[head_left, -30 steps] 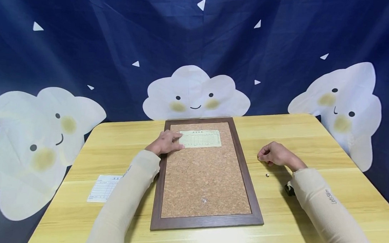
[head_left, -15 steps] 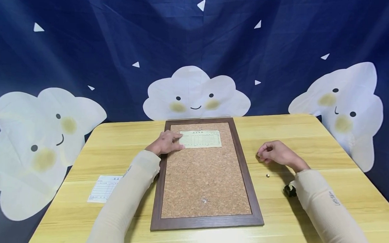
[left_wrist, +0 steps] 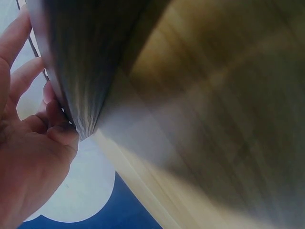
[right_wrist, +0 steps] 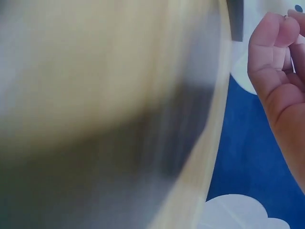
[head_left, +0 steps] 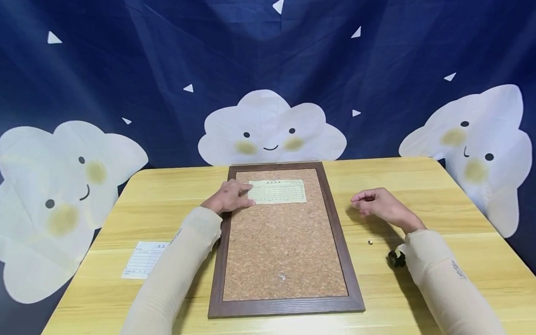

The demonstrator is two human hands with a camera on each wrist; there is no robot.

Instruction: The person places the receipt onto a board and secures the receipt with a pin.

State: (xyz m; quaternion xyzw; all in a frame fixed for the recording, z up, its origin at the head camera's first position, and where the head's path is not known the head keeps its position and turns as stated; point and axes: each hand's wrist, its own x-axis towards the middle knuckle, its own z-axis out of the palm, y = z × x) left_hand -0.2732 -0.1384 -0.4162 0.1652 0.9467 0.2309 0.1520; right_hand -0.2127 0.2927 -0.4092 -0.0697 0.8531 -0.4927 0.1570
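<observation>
A brown-framed cork board point(head_left: 287, 242) lies on the table, with a pale yellow printed slip point(head_left: 278, 191) flat near its far end. My left hand point(head_left: 229, 196) reaches over the board's left frame. Its extended index finger and thumb press on the slip's left edge. To the right of the board, my right hand point(head_left: 384, 207) is raised just above the table. Thumb and index fingertips meet in a pinch on a tiny thumbtack point(right_wrist: 286, 17), mostly hidden by the fingers. Another small silvery tack point(head_left: 370, 242) lies on the wood below that hand.
A white printed slip point(head_left: 144, 260) lies left of the board, partly covered by the left sleeve. The light wood table point(head_left: 427, 183) extends on both sides. Behind it hangs a dark blue curtain point(head_left: 165, 50) with cloud faces.
My right hand has risen off the table and shifted slightly left, towards the board, with its pinched fingertips turned more forward. The left hand stays on the slip.
</observation>
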